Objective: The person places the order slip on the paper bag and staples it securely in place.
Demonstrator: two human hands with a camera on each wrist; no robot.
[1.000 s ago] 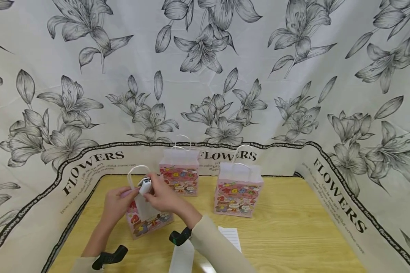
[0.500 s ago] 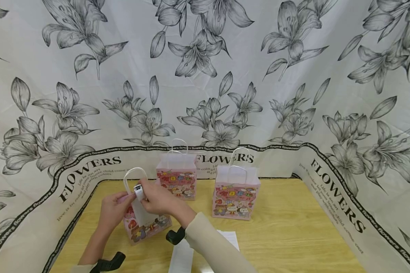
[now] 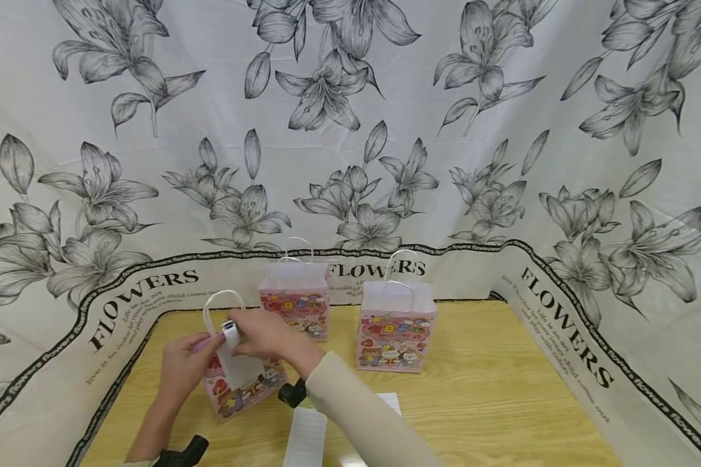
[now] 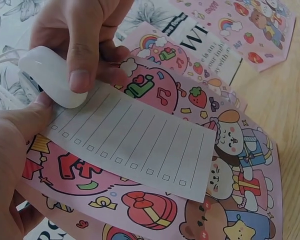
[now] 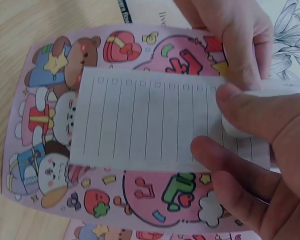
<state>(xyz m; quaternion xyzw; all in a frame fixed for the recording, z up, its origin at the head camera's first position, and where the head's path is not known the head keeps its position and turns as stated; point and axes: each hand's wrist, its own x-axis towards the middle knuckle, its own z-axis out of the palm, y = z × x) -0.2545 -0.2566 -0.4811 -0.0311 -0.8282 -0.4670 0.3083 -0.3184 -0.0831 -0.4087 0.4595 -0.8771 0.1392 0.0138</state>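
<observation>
A small white stapler (image 4: 52,77) sits at the top edge of a pink cartoon-print paper gift bag (image 3: 228,402). My right hand (image 3: 263,334) grips it, thumb along its top. Against the bag's front lies a narrow lined checklist sheet (image 4: 135,142), its upper end under the stapler. With my left hand (image 3: 184,366) I pinch the bag's top edge beside the stapler, thumb close to its mouth. A white twisted handle (image 3: 224,297) rises behind both hands. The stapler's mouth is mostly hidden by my fingers.
Two matching gift bags stand upright behind, one at the back centre (image 3: 295,301) and one farther right (image 3: 396,331). Lined paper sheets (image 3: 306,438) lie on the wooden table (image 3: 491,389) near my right forearm. A floral curtain (image 3: 350,162) hangs around the table.
The stapler and my right hand have come down slightly toward the bag's edge. The gripped bag has shifted a little toward me, and the head view has turned slightly right.
</observation>
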